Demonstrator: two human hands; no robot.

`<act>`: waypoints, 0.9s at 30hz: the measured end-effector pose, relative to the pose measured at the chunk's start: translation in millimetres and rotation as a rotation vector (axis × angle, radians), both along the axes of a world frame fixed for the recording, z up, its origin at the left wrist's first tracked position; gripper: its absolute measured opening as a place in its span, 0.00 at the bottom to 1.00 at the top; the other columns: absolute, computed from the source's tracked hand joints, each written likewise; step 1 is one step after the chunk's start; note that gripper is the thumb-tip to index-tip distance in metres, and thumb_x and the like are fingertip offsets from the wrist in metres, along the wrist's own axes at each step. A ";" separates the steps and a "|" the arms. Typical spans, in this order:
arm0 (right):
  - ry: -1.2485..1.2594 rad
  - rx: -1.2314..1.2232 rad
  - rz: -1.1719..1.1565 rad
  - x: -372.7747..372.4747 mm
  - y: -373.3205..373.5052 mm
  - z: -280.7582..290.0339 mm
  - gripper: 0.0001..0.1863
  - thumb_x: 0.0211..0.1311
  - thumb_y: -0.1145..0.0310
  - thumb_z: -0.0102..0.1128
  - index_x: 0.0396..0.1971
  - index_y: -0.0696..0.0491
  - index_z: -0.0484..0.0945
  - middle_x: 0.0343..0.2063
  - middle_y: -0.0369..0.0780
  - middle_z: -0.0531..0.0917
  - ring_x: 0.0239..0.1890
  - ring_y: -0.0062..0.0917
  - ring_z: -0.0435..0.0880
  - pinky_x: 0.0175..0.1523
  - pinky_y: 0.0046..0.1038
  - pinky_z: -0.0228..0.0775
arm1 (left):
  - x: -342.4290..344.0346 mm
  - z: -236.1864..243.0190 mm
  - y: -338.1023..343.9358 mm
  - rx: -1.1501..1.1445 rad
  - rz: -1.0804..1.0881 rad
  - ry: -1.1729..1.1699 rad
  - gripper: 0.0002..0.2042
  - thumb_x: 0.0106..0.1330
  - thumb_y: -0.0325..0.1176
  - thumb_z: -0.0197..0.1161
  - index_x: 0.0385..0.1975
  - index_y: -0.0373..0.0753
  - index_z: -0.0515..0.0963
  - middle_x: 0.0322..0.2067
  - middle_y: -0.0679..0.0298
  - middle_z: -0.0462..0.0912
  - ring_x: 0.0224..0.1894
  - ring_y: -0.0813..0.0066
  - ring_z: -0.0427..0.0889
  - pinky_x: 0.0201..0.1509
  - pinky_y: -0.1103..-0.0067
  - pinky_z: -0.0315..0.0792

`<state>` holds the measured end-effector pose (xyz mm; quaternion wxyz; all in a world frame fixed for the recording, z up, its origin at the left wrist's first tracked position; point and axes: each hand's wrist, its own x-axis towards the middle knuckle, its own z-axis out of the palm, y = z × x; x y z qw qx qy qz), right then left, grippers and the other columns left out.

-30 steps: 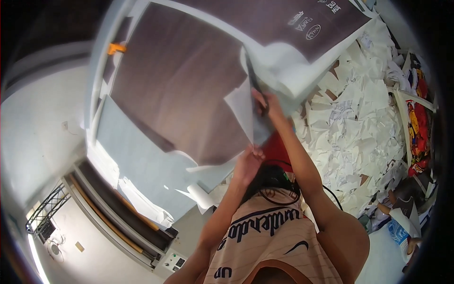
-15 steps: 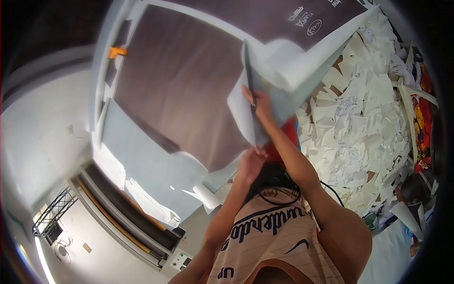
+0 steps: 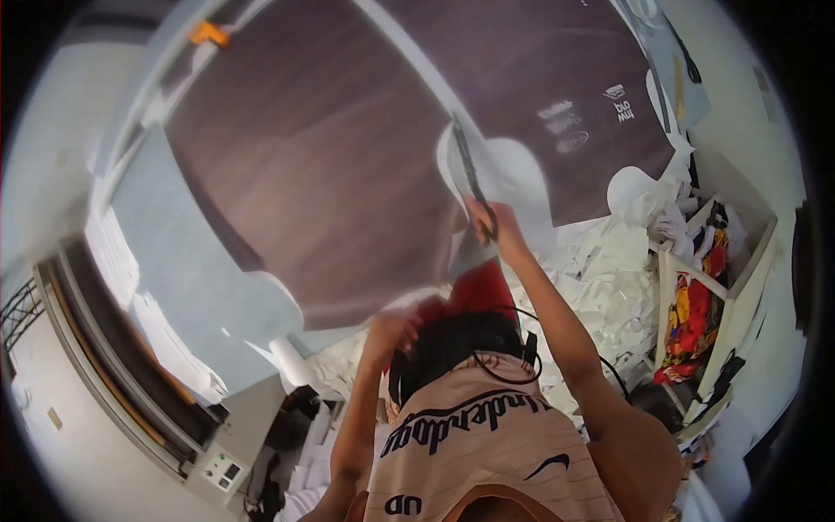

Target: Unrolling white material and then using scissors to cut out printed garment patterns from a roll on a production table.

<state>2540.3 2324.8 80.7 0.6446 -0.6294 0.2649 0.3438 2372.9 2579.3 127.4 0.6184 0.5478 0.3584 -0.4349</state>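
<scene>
A pair of long scissors (image 3: 466,158) with dark handles is in my right hand (image 3: 497,228), my fingers closed around the handles. The blades point away from me, along the white margin between two dark brown printed shapes on a large sheet. The nearer brown panel (image 3: 313,165) fills the middle left. White margin paper (image 3: 509,174) curves up just right of the blades. My left hand (image 3: 394,335), slightly blurred, hovers at the near edge of the sheet with loosely spread fingers and nothing visible in them.
White paper scraps (image 3: 578,304) are heaped at the right and under the sheet. Beyond them stands a pale-framed bin (image 3: 696,304) of colourful cloth. An orange clip-like piece (image 3: 209,35) sits at the far left edge. A machine with rollers (image 3: 122,348) stands at left.
My left hand has come off the sheet's edge and drawn back left towards my body. The white strip beside the scissors has dropped away, and my view has shifted right.
</scene>
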 end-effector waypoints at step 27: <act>-0.101 0.008 0.275 69.4 -39.8 -49.1 0.17 0.65 0.56 0.71 0.24 0.53 0.81 0.14 0.29 0.72 0.15 0.12 0.69 0.21 0.21 0.54 | 251.0 -94.8 -129.9 1.042 -0.429 -0.678 0.16 0.71 0.44 0.61 0.36 0.37 0.68 0.33 0.48 0.83 0.32 0.41 0.85 0.32 0.54 0.77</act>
